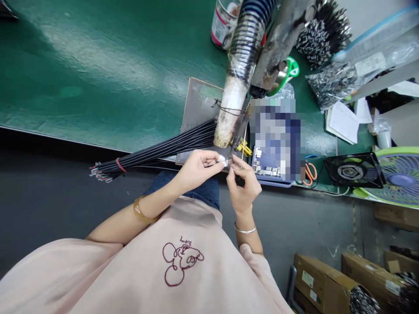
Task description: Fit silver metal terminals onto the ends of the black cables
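My left hand (199,169) is closed in a pinch at the bench's front edge, with a small white piece (222,159) at its fingertips. My right hand (244,184) meets it there, thumb and forefinger pinched close to a tiny shiny piece; what exactly they hold is too small to name. Just behind both hands, the whitish end of a ribbed hose (225,124) points down beside a metal tube. A bundle of black cables (163,145), tied with a red band (121,165), lies to the left, its far ends under the hose.
To the right, a blue tray (278,183) holds small metal connectors (271,171). Orange-handled scissors (309,174), a black fan (353,171) and a green-rimmed fan (397,176) follow. A jar (223,26) and green tape dispenser (290,72) stand behind. Cardboard boxes (322,279) sit below right.
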`<action>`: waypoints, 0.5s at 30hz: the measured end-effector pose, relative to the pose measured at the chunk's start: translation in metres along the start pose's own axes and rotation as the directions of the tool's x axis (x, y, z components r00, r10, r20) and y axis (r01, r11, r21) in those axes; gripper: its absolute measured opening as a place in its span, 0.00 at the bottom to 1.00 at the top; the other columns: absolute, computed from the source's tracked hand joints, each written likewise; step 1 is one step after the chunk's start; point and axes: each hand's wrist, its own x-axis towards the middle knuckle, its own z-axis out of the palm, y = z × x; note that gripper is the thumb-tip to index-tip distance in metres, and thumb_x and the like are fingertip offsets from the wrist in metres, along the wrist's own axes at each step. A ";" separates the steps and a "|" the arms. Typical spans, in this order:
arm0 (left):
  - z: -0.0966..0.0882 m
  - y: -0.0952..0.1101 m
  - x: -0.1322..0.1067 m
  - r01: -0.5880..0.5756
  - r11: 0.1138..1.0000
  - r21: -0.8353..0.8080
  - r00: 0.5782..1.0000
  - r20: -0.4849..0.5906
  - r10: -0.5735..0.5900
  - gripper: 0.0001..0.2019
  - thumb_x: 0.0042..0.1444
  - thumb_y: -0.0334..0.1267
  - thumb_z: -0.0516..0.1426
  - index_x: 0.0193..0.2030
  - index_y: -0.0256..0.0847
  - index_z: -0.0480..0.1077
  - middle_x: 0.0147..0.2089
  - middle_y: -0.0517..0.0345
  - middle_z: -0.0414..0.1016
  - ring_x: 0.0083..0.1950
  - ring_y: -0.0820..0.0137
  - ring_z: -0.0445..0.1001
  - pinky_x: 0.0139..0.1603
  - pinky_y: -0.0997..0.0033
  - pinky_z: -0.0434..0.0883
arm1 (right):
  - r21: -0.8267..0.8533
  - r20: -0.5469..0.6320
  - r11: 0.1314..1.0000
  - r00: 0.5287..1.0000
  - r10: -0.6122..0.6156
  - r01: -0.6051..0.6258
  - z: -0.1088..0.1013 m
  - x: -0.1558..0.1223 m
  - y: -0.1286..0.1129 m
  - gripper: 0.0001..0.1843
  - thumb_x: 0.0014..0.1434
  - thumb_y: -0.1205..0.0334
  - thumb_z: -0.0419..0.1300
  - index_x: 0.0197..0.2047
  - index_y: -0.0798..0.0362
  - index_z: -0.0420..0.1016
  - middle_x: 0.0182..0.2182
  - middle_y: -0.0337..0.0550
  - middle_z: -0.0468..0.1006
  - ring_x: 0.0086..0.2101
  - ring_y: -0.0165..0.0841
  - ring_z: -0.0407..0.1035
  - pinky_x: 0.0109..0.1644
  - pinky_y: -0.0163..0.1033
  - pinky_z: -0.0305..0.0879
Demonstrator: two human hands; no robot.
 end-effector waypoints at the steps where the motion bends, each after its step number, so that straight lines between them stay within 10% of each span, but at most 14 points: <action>1: 0.000 0.001 0.001 0.004 1.000 0.009 1.000 -0.006 -0.004 0.11 0.55 0.38 0.60 0.25 0.34 0.70 0.21 0.67 0.52 0.24 0.79 0.50 0.25 0.75 0.49 | 0.015 0.001 1.000 1.000 0.010 -0.010 0.001 0.001 0.001 0.08 0.59 0.73 0.61 0.40 0.51 0.72 0.48 0.47 0.83 0.44 0.32 0.81 0.48 0.38 0.80; 15: -0.001 0.012 0.008 0.057 0.998 0.011 0.998 -0.018 -0.056 0.08 0.51 0.34 0.58 0.24 0.34 0.69 0.20 0.69 0.49 0.22 0.81 0.46 0.24 0.76 0.46 | 0.043 0.050 0.997 0.997 0.058 -0.061 0.002 0.010 0.000 0.06 0.60 0.71 0.61 0.36 0.49 0.70 0.48 0.45 0.83 0.41 0.32 0.81 0.45 0.38 0.79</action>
